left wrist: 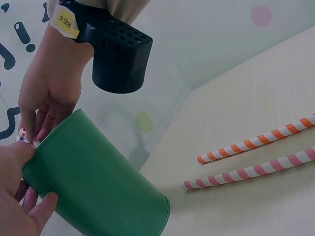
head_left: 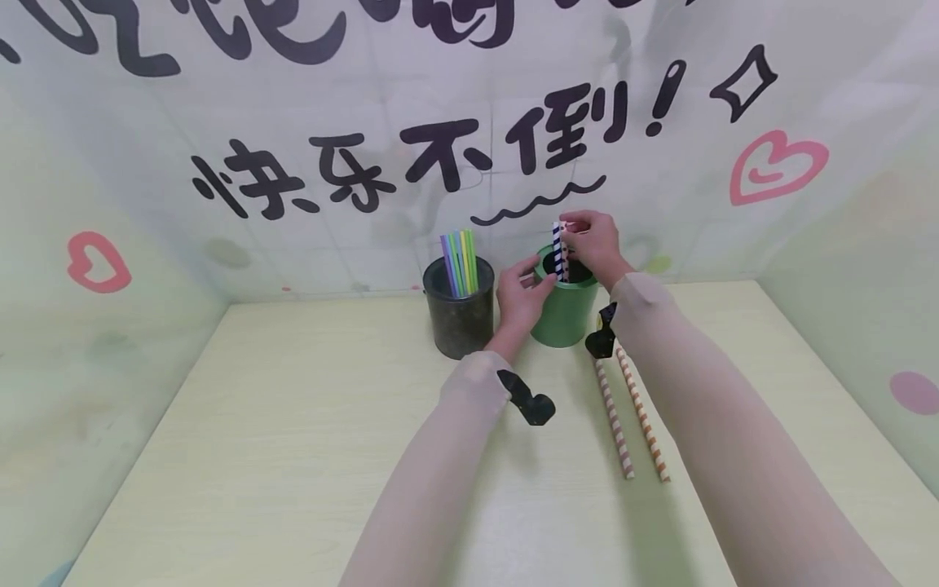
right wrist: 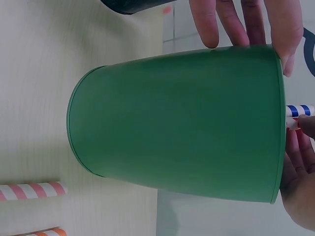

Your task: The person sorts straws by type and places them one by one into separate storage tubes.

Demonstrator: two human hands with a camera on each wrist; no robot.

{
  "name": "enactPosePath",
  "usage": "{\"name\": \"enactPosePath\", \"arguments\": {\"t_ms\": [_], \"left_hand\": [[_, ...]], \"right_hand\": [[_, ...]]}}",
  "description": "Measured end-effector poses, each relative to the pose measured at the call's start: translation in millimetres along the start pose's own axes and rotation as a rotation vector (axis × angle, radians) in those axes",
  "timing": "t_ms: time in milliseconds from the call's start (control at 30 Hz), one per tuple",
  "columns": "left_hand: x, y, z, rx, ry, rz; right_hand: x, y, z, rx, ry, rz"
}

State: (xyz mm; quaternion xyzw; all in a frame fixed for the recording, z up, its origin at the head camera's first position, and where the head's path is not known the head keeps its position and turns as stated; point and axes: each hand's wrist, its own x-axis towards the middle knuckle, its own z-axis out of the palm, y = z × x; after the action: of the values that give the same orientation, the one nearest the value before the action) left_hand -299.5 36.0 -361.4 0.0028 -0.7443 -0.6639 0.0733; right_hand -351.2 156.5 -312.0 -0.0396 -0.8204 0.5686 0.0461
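A person's right hand [head_left: 596,243] pinches a small bundle of striped paper straws [head_left: 561,249] by their upper ends, just right of centre in the head view, with the lower ends already inside a green cup [head_left: 565,314] that stands upright on the pale tabletop [head_left: 293,456]. The left hand [head_left: 522,295] steadies the cup from its left side, fingers wrapped lightly about the wall near the rim.

Paper straws of this sort are likely very light and stiff along their length but easy to crush or kink, so a gentle pinch near the top, as shown, suits them; the cup looks like thin plastic, light enough to tip, which would explain the steadying hand.

To the left of the cup and close beside it stands a dark cup [head_left: 460,314] holding plain coloured straws [head_left: 459,262] in purple, blue and green. Two more striped straws, an orange-and-white one [head_left: 641,416] and a pink-and-white one [head_left: 613,417], lie side by side on the table in the lower right of centre, partly under the right forearm.

How many straws are in the pinched bundle is hard to tell; blue-and-white stripes show, and a hint of pink. The inside of the green cup is hidden in all views.
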Motion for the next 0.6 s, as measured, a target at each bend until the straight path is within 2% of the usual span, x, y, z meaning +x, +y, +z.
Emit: {"name": "enactPosePath", "arguments": {"t_ms": [400, 600], "left_hand": [[-0.4, 0.8, 1.5, -0.005, -0.004, 0.001], [-0.1, 0.3, 0.8, -0.006, 0.011, -0.001]], "right_hand": [[0.3, 2.0, -2.3, 0.032, -0.025, 0.006], [-1.9, -0.6, -11.8, -0.023, -0.021, -0.021]]}}
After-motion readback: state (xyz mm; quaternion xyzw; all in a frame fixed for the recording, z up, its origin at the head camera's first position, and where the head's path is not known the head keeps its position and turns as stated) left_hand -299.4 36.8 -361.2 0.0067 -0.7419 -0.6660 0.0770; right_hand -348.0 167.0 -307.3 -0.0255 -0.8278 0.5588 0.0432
